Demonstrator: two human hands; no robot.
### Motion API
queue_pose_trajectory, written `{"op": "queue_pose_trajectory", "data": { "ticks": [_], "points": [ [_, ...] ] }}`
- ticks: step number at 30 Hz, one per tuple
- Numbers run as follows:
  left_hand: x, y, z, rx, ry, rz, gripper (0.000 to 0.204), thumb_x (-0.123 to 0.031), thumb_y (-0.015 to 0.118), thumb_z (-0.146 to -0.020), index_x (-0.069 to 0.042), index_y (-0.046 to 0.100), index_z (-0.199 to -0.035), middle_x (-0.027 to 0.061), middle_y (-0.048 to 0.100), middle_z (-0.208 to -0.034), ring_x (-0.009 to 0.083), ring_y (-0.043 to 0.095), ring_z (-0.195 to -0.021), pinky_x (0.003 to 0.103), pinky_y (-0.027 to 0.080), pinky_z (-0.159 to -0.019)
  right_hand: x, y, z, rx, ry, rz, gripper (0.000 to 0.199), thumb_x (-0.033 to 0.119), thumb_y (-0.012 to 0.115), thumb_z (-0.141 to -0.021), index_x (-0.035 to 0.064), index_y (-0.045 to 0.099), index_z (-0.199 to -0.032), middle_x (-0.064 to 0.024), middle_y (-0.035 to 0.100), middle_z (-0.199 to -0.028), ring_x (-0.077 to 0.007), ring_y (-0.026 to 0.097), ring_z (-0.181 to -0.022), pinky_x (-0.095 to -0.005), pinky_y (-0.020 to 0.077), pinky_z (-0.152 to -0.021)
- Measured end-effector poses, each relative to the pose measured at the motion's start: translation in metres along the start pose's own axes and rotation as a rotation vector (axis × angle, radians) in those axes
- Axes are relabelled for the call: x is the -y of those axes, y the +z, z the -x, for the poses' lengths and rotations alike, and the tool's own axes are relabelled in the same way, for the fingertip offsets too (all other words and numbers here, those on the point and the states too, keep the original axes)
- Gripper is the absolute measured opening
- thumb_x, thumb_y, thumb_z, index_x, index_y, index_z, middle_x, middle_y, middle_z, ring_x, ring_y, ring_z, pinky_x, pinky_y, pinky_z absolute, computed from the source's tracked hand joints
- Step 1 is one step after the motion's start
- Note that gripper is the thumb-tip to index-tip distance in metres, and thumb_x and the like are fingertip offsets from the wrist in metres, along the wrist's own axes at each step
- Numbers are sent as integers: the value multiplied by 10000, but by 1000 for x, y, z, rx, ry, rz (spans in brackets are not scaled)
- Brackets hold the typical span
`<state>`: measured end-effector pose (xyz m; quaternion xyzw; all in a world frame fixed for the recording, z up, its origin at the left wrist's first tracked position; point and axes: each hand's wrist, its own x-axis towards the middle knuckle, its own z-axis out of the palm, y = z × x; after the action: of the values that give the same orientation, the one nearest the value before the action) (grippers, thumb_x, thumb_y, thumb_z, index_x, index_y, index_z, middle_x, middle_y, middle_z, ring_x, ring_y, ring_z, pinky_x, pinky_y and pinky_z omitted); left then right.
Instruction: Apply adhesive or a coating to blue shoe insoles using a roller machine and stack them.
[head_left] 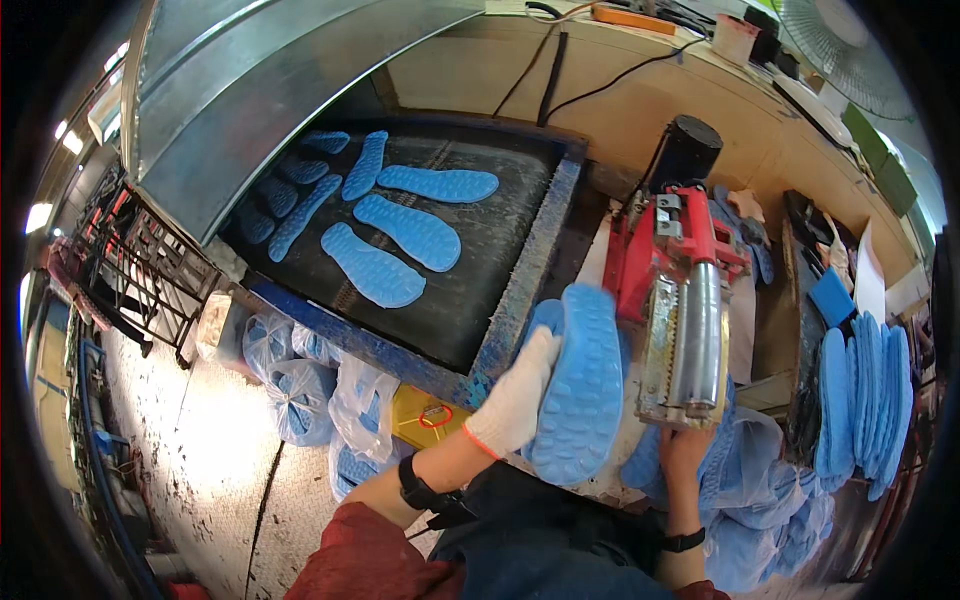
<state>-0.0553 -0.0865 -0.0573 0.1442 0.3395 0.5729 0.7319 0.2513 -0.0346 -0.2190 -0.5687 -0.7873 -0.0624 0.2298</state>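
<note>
My left hand, in a white knit glove with an orange cuff edge, is closed on a blue shoe sole with a bumpy surface. The sole stands upright beside a red roller machine, and another blue piece shows behind the fingers. Bare and lower right, my right hand is at the near end of the machine's metal roller; its fingertips are hidden under the machine. Blue material lies beside that hand. I cannot tell whether it grips anything.
Several blue soles lie on a black conveyor belt inside a worn blue frame, partly under a metal hood. A stack of blue soles stands at the right. Bagged soles sit on the floor, near a yellow container.
</note>
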Motion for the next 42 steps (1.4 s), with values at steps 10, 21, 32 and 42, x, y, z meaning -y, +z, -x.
{"op": "queue_pose_trajectory", "data": {
  "ticks": [10,21,32,42],
  "points": [
    [-243,-118,-208,-281,561,320,597,-483,346,-972,0,460,-1303,147,590,-1262,267,540,-1178,362,384,-1058,14,-9,-11,34,-109,76,509,246,583,-867,66,495,-1335,-243,438,-1379,-448,374,-1280,-562,273,-1049],
    [-265,-97,-201,-340,485,52,789,-529,335,-958,-2,107,-1500,189,103,-1573,405,171,-1427,582,217,-1115,-18,12,18,75,-75,80,455,161,636,-804,29,555,-1232,-198,576,-1197,-414,539,-1086,-527,380,-947],
    [39,-17,-51,-411,640,-1035,456,-163,509,-942,10,422,-1354,213,507,-1306,307,495,-1224,368,362,-1044,17,-36,-14,-115,169,-250,675,205,685,-799,43,378,-1378,-273,404,-1372,-447,393,-1251,-497,321,-1035],
    [110,-34,-61,-233,826,-2217,556,-286,633,-804,-46,514,-1291,208,427,-1375,488,345,-1280,597,285,-1034,-71,-6,27,-187,857,-622,911,467,711,-773,-35,301,-1413,-307,387,-1372,-432,396,-1253,-445,355,-1035]
  ]
}}
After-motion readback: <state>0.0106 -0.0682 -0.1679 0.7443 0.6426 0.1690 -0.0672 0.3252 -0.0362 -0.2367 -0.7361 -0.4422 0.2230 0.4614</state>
